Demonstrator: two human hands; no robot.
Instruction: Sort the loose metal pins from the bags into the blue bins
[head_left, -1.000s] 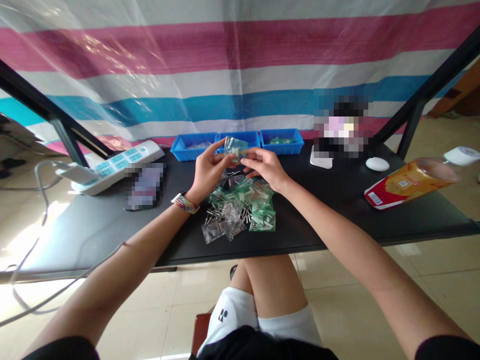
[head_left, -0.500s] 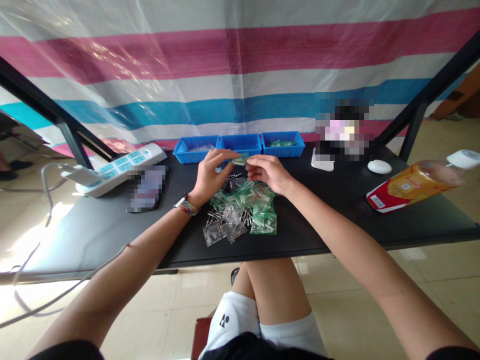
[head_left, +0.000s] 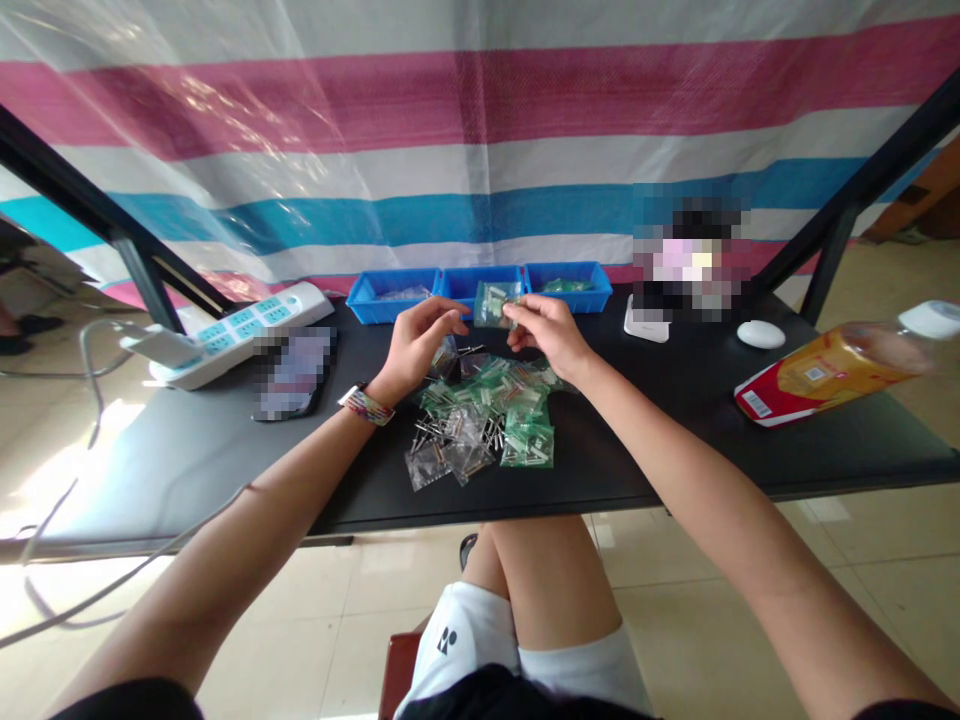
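Observation:
My right hand (head_left: 546, 331) pinches a small clear green-tinted bag (head_left: 493, 303) and holds it upright above the black table (head_left: 675, 430). My left hand (head_left: 417, 345), with a woven band at the wrist, hovers just left of the bag with its fingers curled and nothing visible in them. Below both hands lies a pile of small bags (head_left: 484, 415) with metal pins, some green, some clear. Three blue bins (head_left: 481, 288) stand in a row at the table's back edge, right behind the held bag.
A white power strip (head_left: 225, 335) with a cable lies at the back left, next to a blurred flat object (head_left: 291, 372). On the right are a white mouse (head_left: 760, 333), a white stand (head_left: 645, 322) and a lying bottle (head_left: 840, 365). A striped tarp hangs behind.
The bag was held by both hands, dipped low toward the pile, and now stands raised in my right hand alone. My left hand has let go and drawn slightly left.

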